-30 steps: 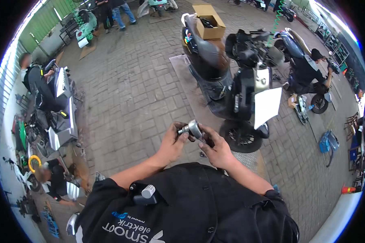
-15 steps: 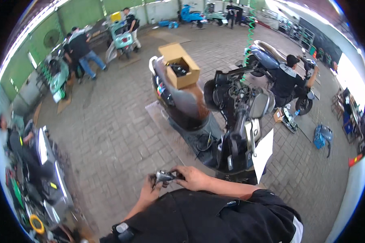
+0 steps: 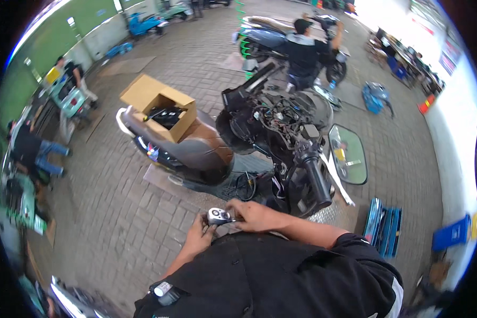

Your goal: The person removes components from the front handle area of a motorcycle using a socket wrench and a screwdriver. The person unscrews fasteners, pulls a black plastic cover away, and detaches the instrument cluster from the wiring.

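Close in front of my body, my left hand (image 3: pixel 197 236) and my right hand (image 3: pixel 256 217) are closed on a ratchet wrench (image 3: pixel 217 214). Its silver, rounded head shows dark round spots on top, and the left fingers wrap the near side of it. The right fingers pinch its other end, covering most of the handle. Just beyond my hands stands a scooter (image 3: pixel 209 143) with its handlebar stripped and wiring (image 3: pixel 291 113) exposed.
An open cardboard box (image 3: pixel 183 126) with dark parts rests on the scooter's seat. A mirror (image 3: pixel 358 159) sticks out right of the handlebar. On the floor at right lies an open blue toolbox (image 3: pixel 382 229); a blue bin (image 3: pixel 450 233) stands by the wall. A co-worker (image 3: pixel 303 50) sits at another motorcycle.
My view has swung to the right, bringing the toolbox and bin into sight. Both hands keep hold of the ratchet wrench, whose head is turned so that its spotted face shows.
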Tool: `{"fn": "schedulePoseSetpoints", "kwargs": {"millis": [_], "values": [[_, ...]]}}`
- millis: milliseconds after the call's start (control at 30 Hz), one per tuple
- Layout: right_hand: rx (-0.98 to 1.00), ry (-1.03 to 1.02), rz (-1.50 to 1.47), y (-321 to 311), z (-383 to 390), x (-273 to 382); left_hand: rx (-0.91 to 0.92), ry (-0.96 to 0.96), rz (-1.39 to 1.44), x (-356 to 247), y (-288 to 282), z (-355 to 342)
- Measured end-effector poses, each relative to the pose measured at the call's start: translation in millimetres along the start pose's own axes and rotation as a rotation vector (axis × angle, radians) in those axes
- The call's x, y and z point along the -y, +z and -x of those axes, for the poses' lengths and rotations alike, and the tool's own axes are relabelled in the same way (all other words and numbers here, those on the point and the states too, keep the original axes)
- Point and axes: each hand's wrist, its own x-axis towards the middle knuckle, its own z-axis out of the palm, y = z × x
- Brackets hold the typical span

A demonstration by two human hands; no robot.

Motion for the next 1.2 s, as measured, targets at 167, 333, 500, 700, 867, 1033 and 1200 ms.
{"fn": "schedulePoseSetpoints", "kwargs": {"millis": [167, 333, 500, 700, 867, 1033, 1200], "values": [[0.078, 0.231, 0.007, -9, -9, -5, 0.337, 0.379, -0.156, -20, -41, -85], [-0.088, 0.389, -0.109, -2, 23, -9, 0.585, 0.722, -0.207, -55, -47, -153], [-0.298, 0.550, -0.034, -36, 42, 56, 0.766, 0.775, -0.260, -103, -35, -212], [-0.457, 0.530, 0.473, -83, 28, 138, 0.629, 1.034, 0.182, -139, -5, -260], [-0.544, 0.615, 0.781, -115, -18, 139, 0.531, 0.827, 0.256, -147, 10, -316], [-0.674, 0.731, 1.008, -151, -66, 114, 0.661, 0.508, 0.428, -161, 35, -372], [-0.603, 1.039, 0.909, -205, -80, 92, 0.545, 0.715, 0.071, -139, 77, -398]]}}
